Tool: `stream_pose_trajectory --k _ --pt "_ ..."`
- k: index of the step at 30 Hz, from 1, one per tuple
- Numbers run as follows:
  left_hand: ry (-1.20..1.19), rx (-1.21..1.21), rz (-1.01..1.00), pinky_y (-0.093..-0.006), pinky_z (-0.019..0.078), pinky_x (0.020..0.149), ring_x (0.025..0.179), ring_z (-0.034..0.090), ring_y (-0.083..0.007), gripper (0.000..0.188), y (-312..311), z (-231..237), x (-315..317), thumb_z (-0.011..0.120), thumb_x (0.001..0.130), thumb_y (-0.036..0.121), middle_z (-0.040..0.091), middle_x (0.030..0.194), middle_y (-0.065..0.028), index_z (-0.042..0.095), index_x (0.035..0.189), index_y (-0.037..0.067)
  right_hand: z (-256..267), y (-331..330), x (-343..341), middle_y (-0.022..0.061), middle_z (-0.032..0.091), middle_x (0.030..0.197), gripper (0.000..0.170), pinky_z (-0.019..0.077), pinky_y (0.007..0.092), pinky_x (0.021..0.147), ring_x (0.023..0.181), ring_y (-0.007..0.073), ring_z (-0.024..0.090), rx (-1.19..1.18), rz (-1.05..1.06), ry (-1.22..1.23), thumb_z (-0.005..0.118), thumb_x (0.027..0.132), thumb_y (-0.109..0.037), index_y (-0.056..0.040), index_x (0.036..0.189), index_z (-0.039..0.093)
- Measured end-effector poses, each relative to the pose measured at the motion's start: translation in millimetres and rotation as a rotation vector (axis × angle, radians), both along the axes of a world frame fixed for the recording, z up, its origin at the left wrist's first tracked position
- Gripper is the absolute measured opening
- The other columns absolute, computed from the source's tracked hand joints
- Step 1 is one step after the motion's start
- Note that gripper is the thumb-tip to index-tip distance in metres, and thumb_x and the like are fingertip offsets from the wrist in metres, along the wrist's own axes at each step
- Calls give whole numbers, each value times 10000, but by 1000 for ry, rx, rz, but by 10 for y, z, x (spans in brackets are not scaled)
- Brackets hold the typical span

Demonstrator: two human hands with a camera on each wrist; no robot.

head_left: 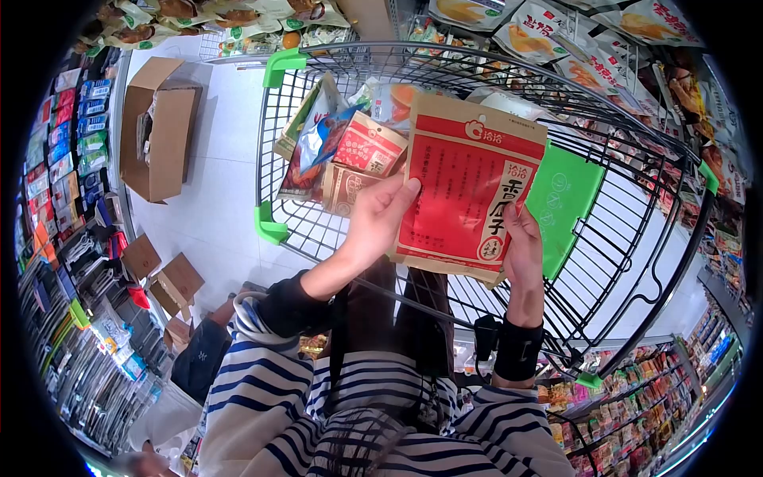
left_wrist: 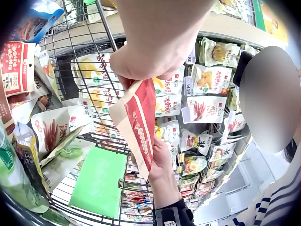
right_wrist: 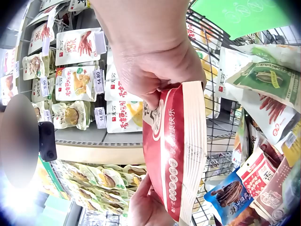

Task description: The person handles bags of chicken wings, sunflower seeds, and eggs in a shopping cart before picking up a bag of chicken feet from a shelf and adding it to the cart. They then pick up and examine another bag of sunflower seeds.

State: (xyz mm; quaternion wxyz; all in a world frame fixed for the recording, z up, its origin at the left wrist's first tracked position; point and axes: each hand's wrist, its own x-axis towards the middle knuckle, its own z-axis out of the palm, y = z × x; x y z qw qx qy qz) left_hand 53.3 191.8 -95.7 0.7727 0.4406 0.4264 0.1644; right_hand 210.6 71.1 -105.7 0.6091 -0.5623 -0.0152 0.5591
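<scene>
A red and tan paper packet [head_left: 461, 191] is held up over the cart in the head view, its printed face toward the head camera. My left hand [head_left: 380, 221] pinches its left edge, thumb on the front. My right hand [head_left: 523, 242] grips the lower right edge, thumb on the front too. In the left wrist view the packet [left_wrist: 138, 127] is seen from its side, with the left hand [left_wrist: 146, 56] above and the right hand [left_wrist: 161, 160] below. The right wrist view shows the packet [right_wrist: 174, 150] between the right hand [right_wrist: 155, 66] and the left hand [right_wrist: 149, 207].
The wire cart [head_left: 310, 49] holds several snack packets [head_left: 369, 145] at its left end and a green panel [head_left: 566, 203]. Cardboard boxes [head_left: 176, 131] stand on the floor at left. Shelves of bagged food [head_left: 540, 32] line the far side. A person [head_left: 163, 413] is at lower left.
</scene>
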Motion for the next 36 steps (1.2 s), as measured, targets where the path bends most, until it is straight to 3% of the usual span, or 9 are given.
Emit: stream_pose_trajectory --k 4,7,13,22,36 --pt "0 -7 3 -156 313 574 634 376 -2 251 1 10 8 401 887 188 494 708 47 545 889 -17 12 -4 22 62 542 1015 264 420 255 784 892 109 517 -11 9 20 426 868 -165 -17 1082 469" --pt "3 15 -4 -158 297 558 619 353 0 243 5 9 8 402 887 186 469 682 56 538 836 -9 14 3 10 53 565 961 305 420 207 724 819 83 524 9 16 -34 442 866 -221 6 1064 485" --pt "26 27 -13 -165 258 522 589 299 -1 241 4 0 3 405 885 182 412 639 70 513 761 6 -5 1 8 52 566 962 305 421 204 721 818 83 525 -14 -3 -22 449 863 -222 6 1062 487" --pt "7 5 -35 -164 327 605 661 394 -8 240 20 3 -6 406 885 189 508 722 39 541 861 -9 10 12 17 53 560 982 324 408 210 746 844 88 515 -4 17 -39 447 863 -231 11 1076 480" --pt "5 -7 -25 -173 336 618 667 405 -15 247 6 -53 -6 403 886 198 507 726 34 536 853 -8 12 29 19 50 562 979 317 413 208 735 837 82 517 -12 6 -27 440 867 -222 11 1078 478"
